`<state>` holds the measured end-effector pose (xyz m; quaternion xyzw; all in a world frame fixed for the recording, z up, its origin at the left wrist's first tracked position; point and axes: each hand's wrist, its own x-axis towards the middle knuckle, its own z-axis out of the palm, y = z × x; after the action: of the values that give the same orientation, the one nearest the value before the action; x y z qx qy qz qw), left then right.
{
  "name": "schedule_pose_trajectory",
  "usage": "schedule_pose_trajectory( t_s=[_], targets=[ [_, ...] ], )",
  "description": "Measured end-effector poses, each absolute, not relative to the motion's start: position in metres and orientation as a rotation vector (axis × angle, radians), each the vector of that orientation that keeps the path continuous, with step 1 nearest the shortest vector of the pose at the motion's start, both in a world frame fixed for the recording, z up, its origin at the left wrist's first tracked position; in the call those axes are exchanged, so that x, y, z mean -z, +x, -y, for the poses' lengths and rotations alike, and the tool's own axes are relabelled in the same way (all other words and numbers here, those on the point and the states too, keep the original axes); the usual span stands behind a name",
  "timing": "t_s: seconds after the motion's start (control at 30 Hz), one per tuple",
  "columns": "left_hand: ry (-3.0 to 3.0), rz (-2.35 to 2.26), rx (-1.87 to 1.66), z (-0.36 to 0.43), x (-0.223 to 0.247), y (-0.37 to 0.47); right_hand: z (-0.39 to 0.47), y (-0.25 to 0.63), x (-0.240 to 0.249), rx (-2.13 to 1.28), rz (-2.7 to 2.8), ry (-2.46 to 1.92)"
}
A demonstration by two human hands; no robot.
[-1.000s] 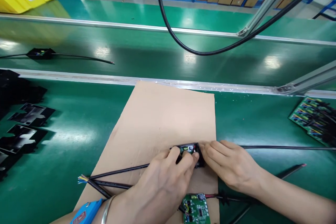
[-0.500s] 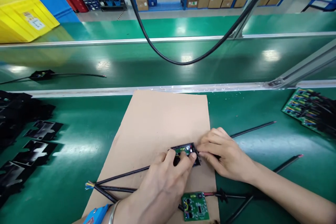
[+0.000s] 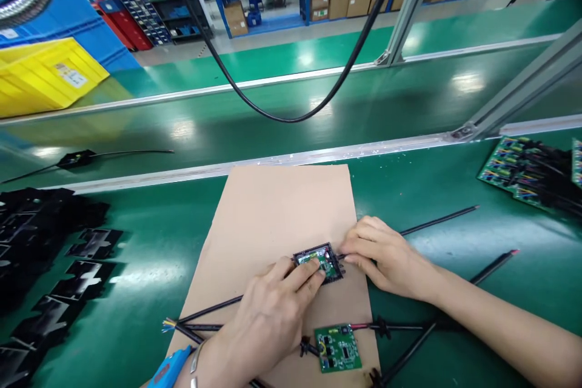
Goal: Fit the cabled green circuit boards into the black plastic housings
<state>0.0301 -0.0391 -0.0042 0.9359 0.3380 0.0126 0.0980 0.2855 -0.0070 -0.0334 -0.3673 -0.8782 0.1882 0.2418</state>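
A small black plastic case with a green circuit board in it lies on a cardboard sheet. My left hand holds the case from the left, with fingertips pressed on the board. At the case's right end, my right hand pinches the black cable that leaves it. Another black cable runs out from under my left hand to bare coloured wire ends. Nearer to me lies a second green circuit board with cables on both sides.
Flat black case parts are piled at the left. Several wired circuit boards are stacked at the right. A blue object lies by my left wrist. A black cable hangs in a loop above the bench, behind which runs a metal rail.
My left fingers have shifted on the board, uncovering more of it and the case. My right hand keeps its pinch on the cable. The camera view has tilted slightly.
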Motion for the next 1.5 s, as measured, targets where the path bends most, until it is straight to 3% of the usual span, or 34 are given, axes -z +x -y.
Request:
schedule_pose_trajectory(
  t_s=[1.17, 1.4, 1.5],
  targets=[
    [2.725, -1.112, 0.147, 0.045, 0.001, 0.049, 0.010, 0.274, 0.033, -0.457, 2.497, -0.985],
    [2.341, -1.148, -0.353, 0.026, -0.030, 0.010, 0.012, 0.282, 0.028, -0.472, 2.458, -0.992],
    [2.251, -1.269, -0.338, 0.019, -0.034, -0.007, 0.015, 0.282, 0.013, -0.459, 2.430, -0.961]
  ],
)
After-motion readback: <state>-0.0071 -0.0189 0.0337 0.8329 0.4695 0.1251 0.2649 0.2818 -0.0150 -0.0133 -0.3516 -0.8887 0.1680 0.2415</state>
